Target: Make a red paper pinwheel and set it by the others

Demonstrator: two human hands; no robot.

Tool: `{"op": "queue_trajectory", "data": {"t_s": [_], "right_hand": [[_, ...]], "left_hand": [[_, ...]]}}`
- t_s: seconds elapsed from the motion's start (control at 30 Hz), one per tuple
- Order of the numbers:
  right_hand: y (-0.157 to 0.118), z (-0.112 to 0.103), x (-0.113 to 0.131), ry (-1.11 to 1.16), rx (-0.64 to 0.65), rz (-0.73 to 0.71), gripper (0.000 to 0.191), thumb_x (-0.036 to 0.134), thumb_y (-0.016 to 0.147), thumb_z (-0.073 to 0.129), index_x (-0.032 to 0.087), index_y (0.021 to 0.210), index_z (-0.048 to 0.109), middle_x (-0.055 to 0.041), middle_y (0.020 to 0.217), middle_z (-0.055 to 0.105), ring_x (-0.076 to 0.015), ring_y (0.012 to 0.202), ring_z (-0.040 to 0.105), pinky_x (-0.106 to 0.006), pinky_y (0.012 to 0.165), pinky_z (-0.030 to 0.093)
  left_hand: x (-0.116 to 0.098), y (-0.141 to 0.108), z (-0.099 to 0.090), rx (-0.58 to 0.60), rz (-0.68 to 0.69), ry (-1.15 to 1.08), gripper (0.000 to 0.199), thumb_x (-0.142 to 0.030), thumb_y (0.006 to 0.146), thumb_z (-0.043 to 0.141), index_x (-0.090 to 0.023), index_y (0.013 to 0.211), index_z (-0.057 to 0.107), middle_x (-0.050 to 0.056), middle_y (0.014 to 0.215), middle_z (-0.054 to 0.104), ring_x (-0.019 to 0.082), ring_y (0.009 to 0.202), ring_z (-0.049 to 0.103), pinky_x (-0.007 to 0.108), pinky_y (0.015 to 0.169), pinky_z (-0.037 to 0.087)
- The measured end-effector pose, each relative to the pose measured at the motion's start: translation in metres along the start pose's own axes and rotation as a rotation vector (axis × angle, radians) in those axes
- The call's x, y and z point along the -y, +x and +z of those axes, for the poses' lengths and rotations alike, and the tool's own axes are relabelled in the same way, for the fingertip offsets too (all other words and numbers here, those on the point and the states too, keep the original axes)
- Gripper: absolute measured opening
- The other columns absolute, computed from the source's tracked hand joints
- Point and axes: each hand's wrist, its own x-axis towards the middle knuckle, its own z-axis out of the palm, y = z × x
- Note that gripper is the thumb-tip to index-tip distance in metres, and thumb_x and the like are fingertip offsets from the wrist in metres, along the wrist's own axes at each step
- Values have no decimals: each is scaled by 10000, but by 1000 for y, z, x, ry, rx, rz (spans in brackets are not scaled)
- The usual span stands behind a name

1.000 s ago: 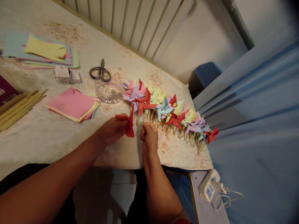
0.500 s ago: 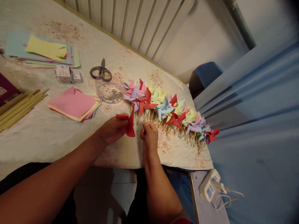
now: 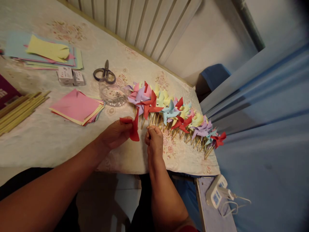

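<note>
My left hand (image 3: pixel 115 132) grips a folded red paper pinwheel head (image 3: pixel 132 126) just above the table's near edge. My right hand (image 3: pixel 153 139) is closed right beside it, fingertips pinched on something small that I cannot make out. Directly behind both hands lies a long row of finished paper pinwheels on wooden sticks (image 3: pixel 173 113) in red, purple, blue, yellow and pink, running toward the table's right end.
A clear dish of small pins (image 3: pixel 113 95) and scissors (image 3: pixel 104 74) sit behind the hands. Stacked paper squares (image 3: pixel 76 108), wooden sticks (image 3: pixel 19 109), two small boxes (image 3: pixel 69 77) and coloured sheets (image 3: pixel 45 53) lie left. A power strip (image 3: pixel 217 193) rests lower right.
</note>
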Motion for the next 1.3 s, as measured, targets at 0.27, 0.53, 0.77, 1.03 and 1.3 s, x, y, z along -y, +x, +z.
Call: {"op": "queue_trajectory", "data": {"t_s": [0.27,0.53,0.77,1.03,1.3], "right_hand": [[2,-2,-1,-13,1,27,135,341,744,604,214,769,564,120,470,396,-54,382,237,-213,397,121],[3,-2,-2,-20,13,16,127,309,745,580,215,830,588,125,469,392,-57,375,237,-212,396,135],[3,-4,-2,-3,17,4,133,334,749,600,211,757,551,120,461,393,-51,372,237,-205,390,129],[3,-3,-2,12,4,9,144,334,735,609,214,727,530,117,458,394,-52,373,243,-206,388,124],[2,-3,-1,12,40,-8,166,365,746,602,205,777,571,114,448,411,-54,358,258,-209,386,137]], "left_hand": [[-1,0,0,28,0,-4,183,-179,711,835,-129,729,660,28,691,647,134,644,609,253,646,515],[0,1,-1,10,10,-2,188,-194,702,841,-140,720,661,21,677,641,133,637,606,249,634,515],[0,1,-1,-20,-10,10,203,-189,695,841,-136,707,645,24,673,639,142,639,607,259,635,517],[0,0,-1,-6,-3,-1,185,-165,702,832,-137,704,649,13,667,619,126,626,589,245,628,517],[0,-1,-2,-18,-6,-9,159,-138,707,819,-129,713,660,22,678,623,129,641,596,248,648,535]]}}
